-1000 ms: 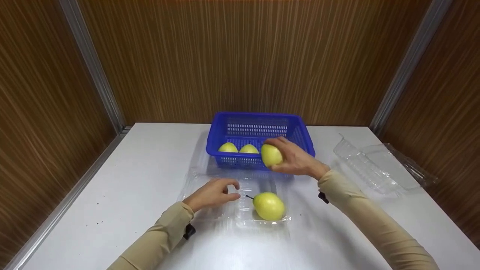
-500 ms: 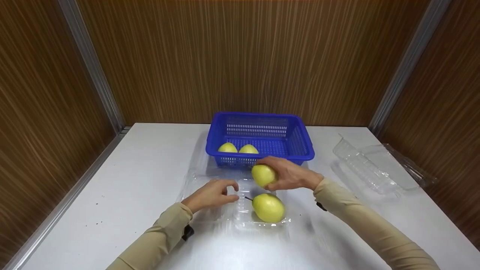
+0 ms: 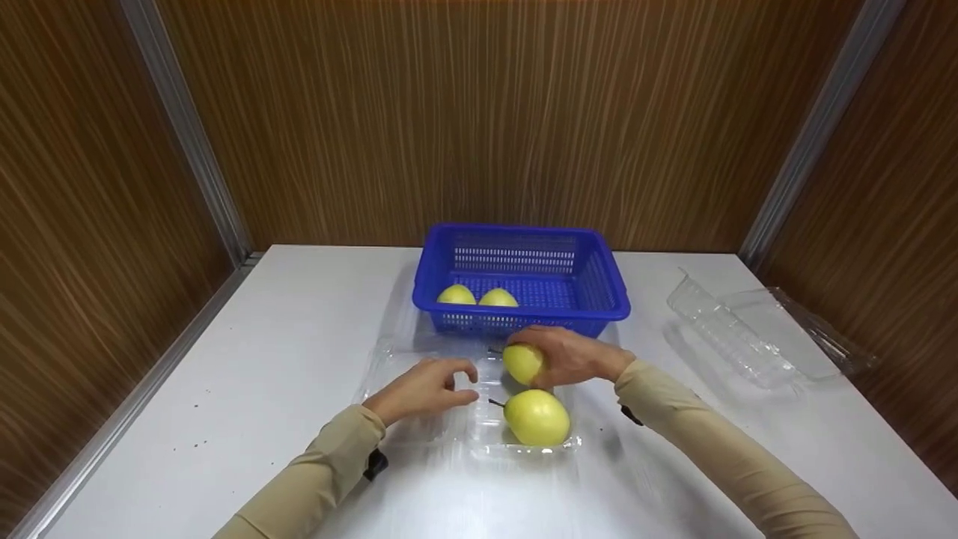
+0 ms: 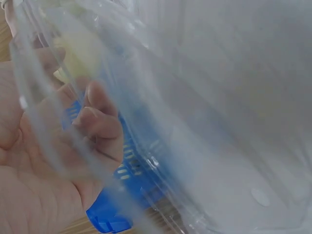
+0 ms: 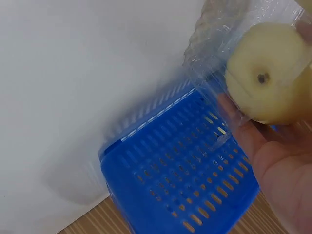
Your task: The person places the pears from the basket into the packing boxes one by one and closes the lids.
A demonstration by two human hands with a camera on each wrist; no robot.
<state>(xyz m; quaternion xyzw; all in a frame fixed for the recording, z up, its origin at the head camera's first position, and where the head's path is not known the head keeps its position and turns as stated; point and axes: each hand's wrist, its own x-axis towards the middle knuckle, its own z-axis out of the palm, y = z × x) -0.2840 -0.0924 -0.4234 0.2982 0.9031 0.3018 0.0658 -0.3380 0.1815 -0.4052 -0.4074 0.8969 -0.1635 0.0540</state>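
Observation:
A yellow pear (image 3: 522, 364) is gripped by my right hand (image 3: 565, 358), low over the back part of a clear plastic clamshell container (image 3: 488, 434). In the right wrist view the same pear (image 5: 265, 73) shows its round end, with clear plastic beside it and my fingers underneath. Just in front, a second pear (image 3: 537, 418) lies in the container, stem to the left. My left hand (image 3: 426, 385) hovers at the container's left half, thumb and fingers loosely curved with a gap between them. Through clear plastic, the left wrist view shows the left hand (image 4: 63, 146) with nothing visible in its grasp.
Behind the container stands a blue slotted basket (image 3: 524, 310) with two pears (image 3: 456, 294) visible inside. More clear plastic packaging (image 3: 737, 337) lies on the right of the white table (image 3: 284, 329). Wood-grain panels (image 3: 479, 127) enclose the back and sides.
My right hand has brought its pear from the basket's front rim forward and down into the container's back area. The left hand has stayed in place.

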